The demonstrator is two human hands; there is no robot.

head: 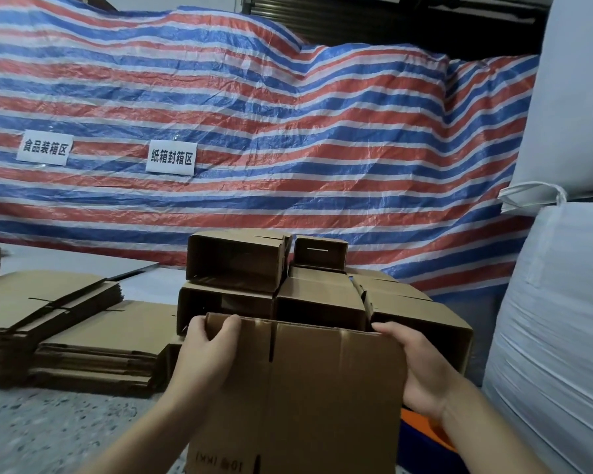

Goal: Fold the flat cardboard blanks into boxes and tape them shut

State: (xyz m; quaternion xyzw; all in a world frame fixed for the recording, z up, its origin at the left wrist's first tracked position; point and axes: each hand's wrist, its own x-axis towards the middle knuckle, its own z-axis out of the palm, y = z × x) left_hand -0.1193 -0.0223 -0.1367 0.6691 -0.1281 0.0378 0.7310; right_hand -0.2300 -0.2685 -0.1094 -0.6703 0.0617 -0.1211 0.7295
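Blank in hand: a cardboard blank (322,388) stood upright, low centre, held up just in front of the person; slit flaps along its top edge, print at its bottom edge upside down.
Left hand: the left hand (206,350) gripped the blank's upper left corner, fingers curled over the top edge, thumb on the near face.
Right hand: the right hand (415,367) clasped the blank's upper right edge, fingers wrapped behind it.
Folded boxes: open-ended boxes (281,285) were stacked just behind the blank, some lying on their sides.
Flat stock: piles of flat blanks (65,323) lay on the floor to the left.
Backdrop: a red, white and blue striped tarp (254,131) carried two white paper signs (171,158).
Right side: big white sacks (562,302) stood nearby.
Under right wrist: something orange and blue; could not tell what.
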